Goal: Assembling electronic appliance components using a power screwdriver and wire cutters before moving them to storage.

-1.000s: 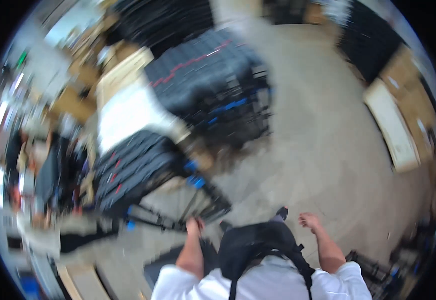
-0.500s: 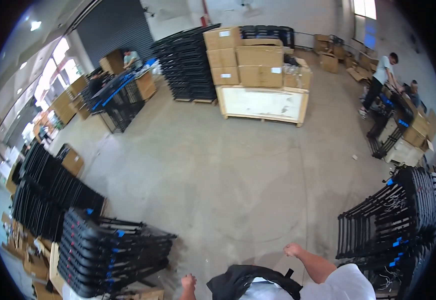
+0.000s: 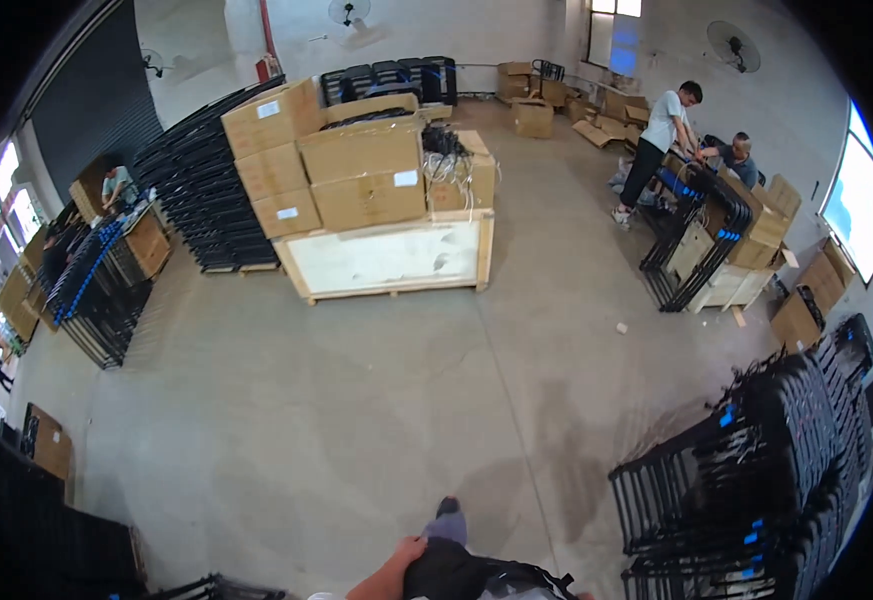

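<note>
My left hand (image 3: 409, 549) is low in the view, in front of my body, with the forearm rising from the bottom edge. Its fingers look curled in, and I see nothing held in them. Beside it lies a black cloth or bag-like thing (image 3: 446, 570) at my waist; whether the hand touches it I cannot tell. One of my feet, in a dark shoe (image 3: 447, 506), steps forward on the concrete floor. My right hand is out of view; only a sliver of skin shows at the bottom edge.
Stacked black metal frames (image 3: 736, 470) stand close on my right, more dark frames (image 3: 46, 530) at lower left. Ahead, cardboard boxes (image 3: 366, 165) sit on a white wood-edged crate (image 3: 396, 258). Two people work at a frame stand (image 3: 701, 235) at far right; others work far left.
My view has turned right and moved forward. The left-hand stacks slide out of view. My left hand has swung forward toward the middle; my right hand has left the picture.
</note>
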Tool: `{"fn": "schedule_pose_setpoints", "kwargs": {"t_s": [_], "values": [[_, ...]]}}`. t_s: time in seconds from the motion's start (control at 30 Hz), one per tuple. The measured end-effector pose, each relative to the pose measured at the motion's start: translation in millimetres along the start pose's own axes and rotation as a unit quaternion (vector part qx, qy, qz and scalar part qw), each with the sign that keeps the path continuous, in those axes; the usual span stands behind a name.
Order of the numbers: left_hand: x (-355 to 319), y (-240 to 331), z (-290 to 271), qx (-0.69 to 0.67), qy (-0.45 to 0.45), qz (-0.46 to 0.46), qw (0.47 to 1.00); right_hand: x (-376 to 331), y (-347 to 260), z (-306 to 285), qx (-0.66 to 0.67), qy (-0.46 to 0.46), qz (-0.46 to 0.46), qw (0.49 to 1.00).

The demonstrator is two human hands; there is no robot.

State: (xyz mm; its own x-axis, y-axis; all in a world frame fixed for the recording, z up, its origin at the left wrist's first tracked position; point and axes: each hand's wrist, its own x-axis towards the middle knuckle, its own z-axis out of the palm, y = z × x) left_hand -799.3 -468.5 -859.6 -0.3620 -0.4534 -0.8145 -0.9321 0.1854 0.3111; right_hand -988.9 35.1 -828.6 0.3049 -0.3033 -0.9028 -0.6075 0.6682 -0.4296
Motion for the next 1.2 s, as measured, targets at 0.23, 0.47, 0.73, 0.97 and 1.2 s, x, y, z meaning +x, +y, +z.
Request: {"fn": "schedule_pose_setpoints", "kwargs": {"t_s": [0.23,0.47,0.73,0.97,1.2], "values": [[199,174,-97,0.244,-0.046,0.127,0.960,-14,109,-181,0.284,0.070,0.066,0.954],[377,414,-158,0.198,-0.007,0.040,0.979,4,216,-385,0.550,0.091,0.063,0.828],[480,694,-126,0.129,-0.033,0.338,0.932,60,472,-610,0.460,0.276,0.209,0.818],[582,1009,-303,0.111,0.207,0.480,0.845,-31,553,-932,0.681,0.540,0.040,0.493],[726,1169,-474,0.177,0.357,0.494,0.773,3,590,-1116,0.477,0.444,0.017,0.759]]}}
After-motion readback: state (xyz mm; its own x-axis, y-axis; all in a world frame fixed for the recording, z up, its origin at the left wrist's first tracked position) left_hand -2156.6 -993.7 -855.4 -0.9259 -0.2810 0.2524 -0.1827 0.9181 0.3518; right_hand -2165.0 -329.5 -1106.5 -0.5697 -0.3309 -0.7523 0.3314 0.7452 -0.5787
